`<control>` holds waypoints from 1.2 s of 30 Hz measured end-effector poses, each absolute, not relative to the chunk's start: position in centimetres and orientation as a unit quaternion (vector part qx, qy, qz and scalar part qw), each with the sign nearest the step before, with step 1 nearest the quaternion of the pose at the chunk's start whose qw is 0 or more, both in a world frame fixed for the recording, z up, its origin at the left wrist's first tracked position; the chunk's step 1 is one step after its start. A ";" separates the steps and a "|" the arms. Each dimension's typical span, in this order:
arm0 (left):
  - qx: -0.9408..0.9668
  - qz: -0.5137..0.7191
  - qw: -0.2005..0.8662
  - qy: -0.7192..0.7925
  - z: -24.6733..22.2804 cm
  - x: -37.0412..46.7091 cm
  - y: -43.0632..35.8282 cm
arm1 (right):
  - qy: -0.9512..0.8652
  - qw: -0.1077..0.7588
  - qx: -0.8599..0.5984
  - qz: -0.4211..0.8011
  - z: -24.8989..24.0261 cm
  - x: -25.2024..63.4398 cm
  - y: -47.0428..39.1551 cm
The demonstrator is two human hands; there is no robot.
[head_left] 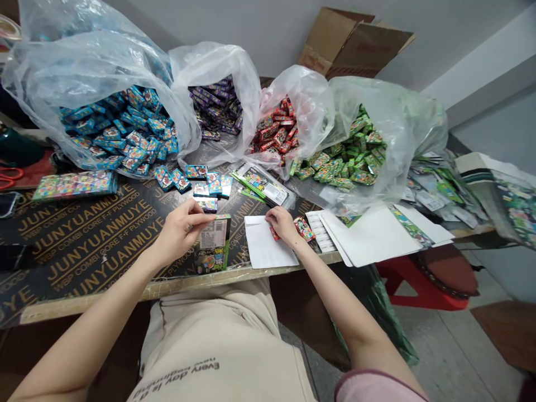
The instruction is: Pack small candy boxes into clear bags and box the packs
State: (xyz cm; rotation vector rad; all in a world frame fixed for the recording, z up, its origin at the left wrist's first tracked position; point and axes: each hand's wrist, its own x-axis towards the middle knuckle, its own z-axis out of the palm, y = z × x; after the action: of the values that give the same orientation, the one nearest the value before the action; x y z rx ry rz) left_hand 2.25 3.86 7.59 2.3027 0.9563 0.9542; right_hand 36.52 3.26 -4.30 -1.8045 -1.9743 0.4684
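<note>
My left hand (182,230) is closed in a pinch at the top of a green and black printed packet (213,251), which lies near the table's front edge. My right hand (281,223) has its fingers together over the top of a white sheet (268,248), with red packets (304,229) under and beside it; what its fingertips hold is hidden. Beyond my left hand lie a purple box (206,205) and several small blue boxes (196,171). Flat printed green packets (262,184) rest beyond my right hand.
Plastic bags of blue boxes (134,134), purple boxes (215,106), red boxes (278,131) and green boxes (364,151) line the back. White sheets (368,237) lie at right, a wrapped pack (77,185) at left. A cardboard box (352,44) stands behind.
</note>
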 end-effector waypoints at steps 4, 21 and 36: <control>0.836 0.353 0.234 0.350 7.6 2.4 3.7 | -0.683 0.243 -0.666 0.177 -4.8 36.9 3.4; 0.834 0.375 0.216 0.341 6.9 2.4 3.4 | -0.651 0.279 -0.678 0.196 -4.3 35.8 3.3; 0.785 0.435 0.203 0.392 6.8 2.9 2.9 | -0.647 0.455 -0.474 0.387 9.7 24.4 2.3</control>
State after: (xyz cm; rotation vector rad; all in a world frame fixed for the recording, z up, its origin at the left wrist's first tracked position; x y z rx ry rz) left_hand 2.92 2.90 6.77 2.1911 1.0928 1.2143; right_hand 24.43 2.30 9.68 -1.1691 -1.5960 0.9539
